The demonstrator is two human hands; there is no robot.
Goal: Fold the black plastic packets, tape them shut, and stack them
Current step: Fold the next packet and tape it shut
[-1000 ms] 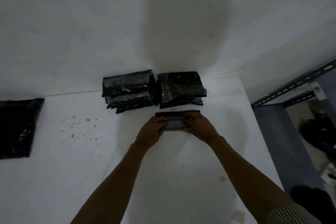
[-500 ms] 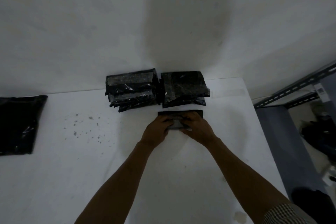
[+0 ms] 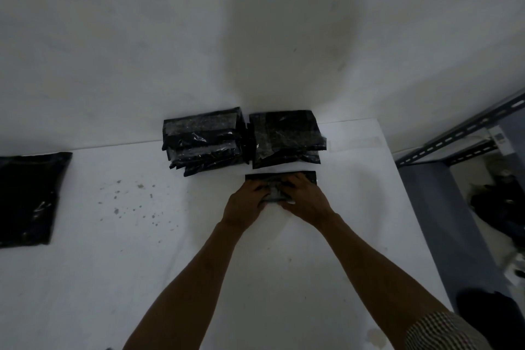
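Gripping the packet [image 3: 273, 192] — left hand [image 3: 246, 203] and right hand [image 3: 308, 202] together atop it.

A single wide-angle camera on the person's head looks forward and steeply down across the table [image 3: 113, 278]. It faces the wall [image 3: 142, 37] behind the table, which fills the upper half of the frame and curves with the lens. The left hand [image 3: 245, 204] and right hand [image 3: 308, 202], both on the packet [image 3: 274, 192], sit just above centre at arm's length from the lens, and the right edge takes in a shelf [image 3: 454, 136] beside the table.
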